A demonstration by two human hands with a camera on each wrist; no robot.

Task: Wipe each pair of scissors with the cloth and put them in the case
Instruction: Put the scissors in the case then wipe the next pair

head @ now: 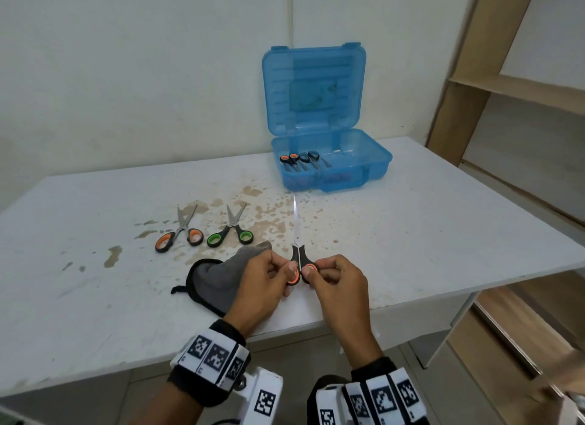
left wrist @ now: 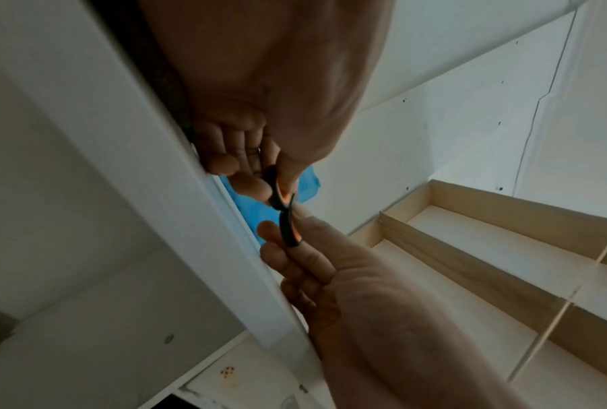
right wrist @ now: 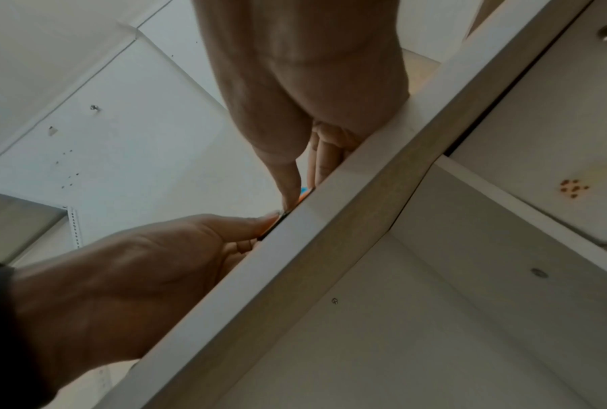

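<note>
Broadly, a stained white table (head: 411,234) carries an open blue case (head: 329,161) toward its far edge, with two pairs of scissors (head: 299,160) already lying inside it, and a grey cloth (head: 218,275) lies near the front edge, partly under the left hand (head: 262,285). Left of centre, orange-handled scissors (head: 180,234) and green-handled scissors (head: 231,231) lie side by side with blades apart. Both hands hold a third pair, the held scissors (head: 297,256), blades closed and pointing at the case: the left hand pinches one orange-lined loop, the right hand (head: 335,282) pinches the other.
</note>
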